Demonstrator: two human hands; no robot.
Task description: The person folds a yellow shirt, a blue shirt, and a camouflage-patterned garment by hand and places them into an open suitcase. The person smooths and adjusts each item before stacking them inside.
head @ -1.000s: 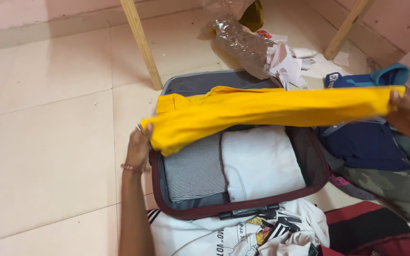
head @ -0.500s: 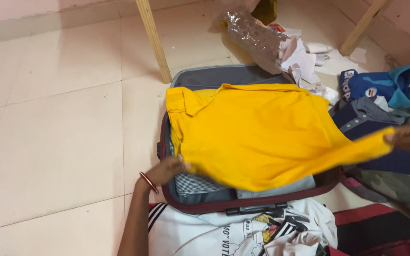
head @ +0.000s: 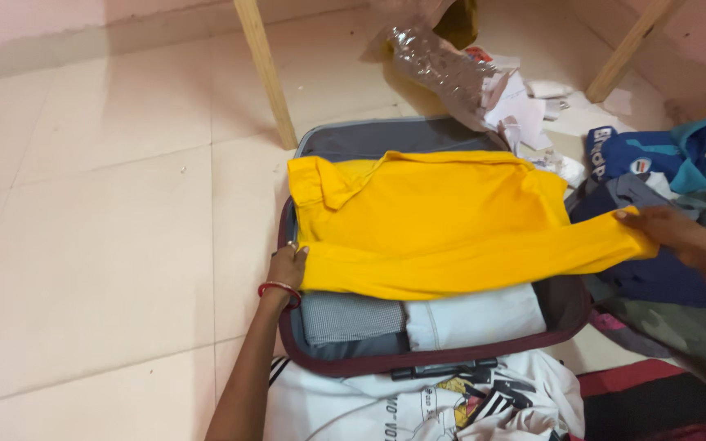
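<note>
A yellow shirt (head: 443,216) lies spread over the open maroon-rimmed suitcase (head: 565,314) on the floor, its near edge folded back. My left hand (head: 288,265) pinches the shirt's left corner at the suitcase's left rim. My right hand (head: 672,233) holds the shirt's right end beyond the right rim. Under the shirt, a grey checked cloth (head: 351,317) and a folded white garment (head: 471,314) sit packed in the suitcase.
A pile of clothes (head: 663,171), blue, navy and camouflage, lies right of the suitcase. A white printed shirt (head: 418,404) and a red-black cloth (head: 655,404) lie in front. Two wooden legs (head: 267,73) and crumpled plastic with papers (head: 459,69) stand behind.
The shirt, first held stretched above the suitcase, came down flat over it. Both hands then drew its near edge back, folding it and uncovering the packed clothes.
</note>
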